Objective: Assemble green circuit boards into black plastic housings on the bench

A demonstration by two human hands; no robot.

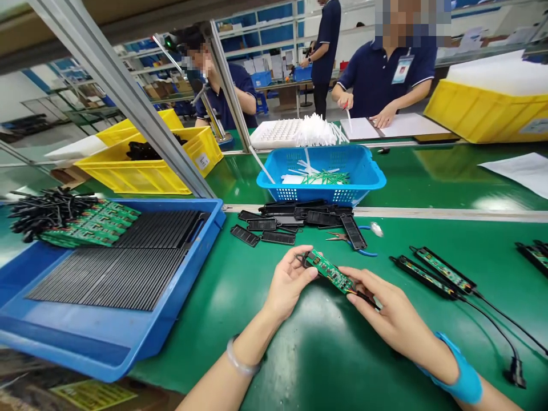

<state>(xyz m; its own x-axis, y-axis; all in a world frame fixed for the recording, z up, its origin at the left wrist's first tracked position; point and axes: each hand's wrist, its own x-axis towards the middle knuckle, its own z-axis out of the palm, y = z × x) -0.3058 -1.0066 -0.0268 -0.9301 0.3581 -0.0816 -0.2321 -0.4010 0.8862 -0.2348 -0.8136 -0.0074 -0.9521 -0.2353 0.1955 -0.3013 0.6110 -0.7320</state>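
Note:
Between my two hands, above the green table, is a green circuit board point(329, 270) with small parts and a cable at its right end. My left hand point(287, 281) pinches the board's far left end, near a black loop. At the other end, the fingers of my right hand point(381, 302) close on the board beside its wires. Whether a black case sits under the board is hard to make out. Just beyond lie several black plastic cases point(278, 237) and blue-handled pliers point(340, 236), partly covered by one case point(353, 231).
At left, a blue tray point(171, 297) holds rows of black cases and stacked boards with cables. Cased boards point(445, 269) with cables lie at right. A blue basket point(274, 191) holds ties. Beyond are yellow bins point(479, 114) and a metal post point(128, 97); people work across the table.

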